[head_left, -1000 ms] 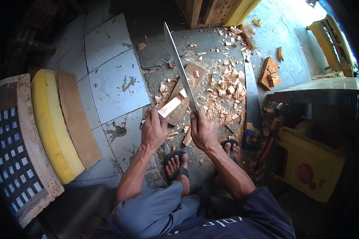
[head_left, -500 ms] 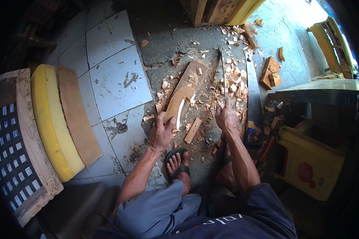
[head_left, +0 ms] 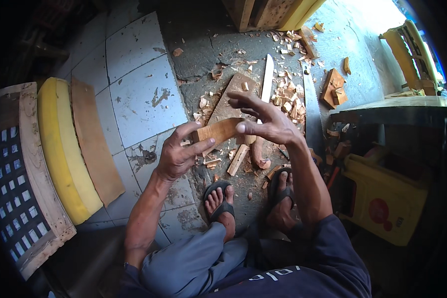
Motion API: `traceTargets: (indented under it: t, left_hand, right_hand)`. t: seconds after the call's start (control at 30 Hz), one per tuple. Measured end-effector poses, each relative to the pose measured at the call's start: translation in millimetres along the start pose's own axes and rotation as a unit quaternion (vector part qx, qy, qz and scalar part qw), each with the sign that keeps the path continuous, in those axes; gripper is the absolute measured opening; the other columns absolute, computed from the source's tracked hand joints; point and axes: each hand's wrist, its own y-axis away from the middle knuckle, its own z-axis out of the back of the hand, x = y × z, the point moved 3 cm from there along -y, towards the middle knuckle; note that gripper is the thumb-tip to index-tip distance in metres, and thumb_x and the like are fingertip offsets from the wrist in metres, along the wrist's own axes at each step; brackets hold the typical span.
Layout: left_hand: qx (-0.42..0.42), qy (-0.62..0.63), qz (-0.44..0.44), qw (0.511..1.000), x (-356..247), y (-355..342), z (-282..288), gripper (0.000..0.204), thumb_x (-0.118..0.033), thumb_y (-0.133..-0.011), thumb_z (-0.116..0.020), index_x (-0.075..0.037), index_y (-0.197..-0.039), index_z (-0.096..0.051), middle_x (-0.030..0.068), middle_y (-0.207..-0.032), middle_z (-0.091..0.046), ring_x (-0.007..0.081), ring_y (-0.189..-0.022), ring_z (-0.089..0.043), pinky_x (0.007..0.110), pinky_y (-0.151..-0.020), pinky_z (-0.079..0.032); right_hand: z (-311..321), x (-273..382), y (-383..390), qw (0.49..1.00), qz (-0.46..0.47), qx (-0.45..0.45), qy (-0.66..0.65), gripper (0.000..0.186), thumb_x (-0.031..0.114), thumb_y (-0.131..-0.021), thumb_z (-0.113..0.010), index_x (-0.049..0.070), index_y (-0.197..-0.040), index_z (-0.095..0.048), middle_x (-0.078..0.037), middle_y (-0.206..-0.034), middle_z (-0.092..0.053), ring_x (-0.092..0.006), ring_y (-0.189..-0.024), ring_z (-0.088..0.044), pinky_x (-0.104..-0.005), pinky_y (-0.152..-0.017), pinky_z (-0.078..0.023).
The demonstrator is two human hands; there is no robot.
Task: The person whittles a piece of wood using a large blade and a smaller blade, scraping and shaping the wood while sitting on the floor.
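My left hand (head_left: 176,154) grips one end of a short, curved block of brown wood (head_left: 218,132) between thumb and fingers, raised above the floor. At the block's other end is my right hand (head_left: 275,124), its fingers stretched out and apart. Its thumb overlaps the wood there; whether it presses on it I cannot tell. Below the right hand a machete lies on the floor, its pale blade (head_left: 267,82) pointing away and its wooden handle (head_left: 260,155) toward my feet. A flat wooden board (head_left: 239,85) lies under the block, partly hidden by the hands.
Wood chips (head_left: 289,97) litter the floor around the board. A handsaw (head_left: 311,107) lies to the right, near a square wooden piece (head_left: 333,89). A yellow plastic stool (head_left: 382,198) is at lower right. Curved yellow foam (head_left: 64,154) and a webbed wooden frame (head_left: 44,184) stand left.
My right hand has let go of the machete, which now lies on the floor, and moved up and left to the block. My left hand has lifted and turned the block.
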Motion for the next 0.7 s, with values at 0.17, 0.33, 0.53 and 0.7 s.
traceTargets:
  t: [0.17, 0.33, 0.53, 0.7]
  left_hand:
    - [-0.082, -0.018, 0.023, 0.996, -12, -28, 0, 0.068, 0.002, -0.070, -0.087, -0.029, -0.129, -0.073, 0.0124, -0.141, -0.053, 0.0273, -0.125, -0.059, 0.037, -0.104, -0.055]
    - [-0.095, 0.669, 0.427, 0.601, 19, 4, -78, 0.057, -0.044, -0.107, -0.054, -0.007, -0.149, -0.047, 0.0092, -0.137, -0.057, 0.0195, -0.121, -0.058, 0.032, -0.098, -0.050]
    - [-0.081, 0.602, 0.518, 0.603, 6, 15, -104, 0.044, -0.039, -0.103, -0.065, -0.006, -0.133, -0.060, 0.0015, -0.118, -0.067, 0.0139, -0.106, -0.065, 0.033, -0.092, -0.053]
    - [-0.051, 0.627, 0.531, 0.568, 24, 27, -114, 0.042, -0.043, -0.105, -0.060, -0.011, -0.131, -0.061, 0.0007, -0.113, -0.068, 0.0130, -0.099, -0.065, 0.032, -0.084, -0.053]
  right_hand:
    - [-11, -13, -16, 0.979, -0.121, 0.150, 0.071, 0.086, 0.054, -0.081, -0.084, 0.002, -0.144, -0.057, -0.016, -0.118, -0.071, -0.0269, -0.109, -0.068, -0.0389, -0.096, -0.053]
    - [-58, -38, 8, 0.975, -0.101, -0.186, -0.062, 0.061, 0.052, -0.096, -0.069, 0.003, -0.133, -0.065, -0.022, -0.113, -0.070, -0.0249, -0.103, -0.068, -0.0409, -0.091, -0.053]
    - [-62, -110, 65, 0.860, -0.212, -0.370, 0.280, 0.058, 0.045, -0.094, -0.071, 0.000, -0.130, -0.061, -0.025, -0.113, -0.062, -0.0370, -0.107, -0.065, -0.0471, -0.094, -0.050]
    - [-63, -167, 103, 0.838, -0.232, -0.353, 0.345, 0.057, 0.032, -0.084, -0.072, -0.005, -0.123, -0.052, -0.022, -0.094, -0.061, -0.0423, -0.090, -0.065, -0.0531, -0.083, -0.050]
